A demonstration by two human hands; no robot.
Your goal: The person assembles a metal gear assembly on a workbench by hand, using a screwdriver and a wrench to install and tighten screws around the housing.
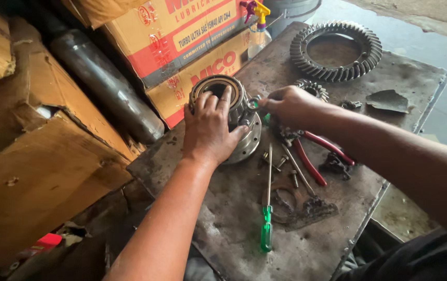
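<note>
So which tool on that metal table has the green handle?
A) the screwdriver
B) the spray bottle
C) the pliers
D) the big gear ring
A: the screwdriver lying lengthwise on the metal table has a clear green handle, while the pliers beside it have red grips.

Screwdriver (268, 208) before housing (234, 112); pliers (312, 156) right

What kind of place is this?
Most likely a vehicle repair workshop. A greasy metal bench carries a large ring gear, a screwdriver and red pliers. Both hands, left and right, work on a differential housing, with lubricant cartons stacked behind.
</note>
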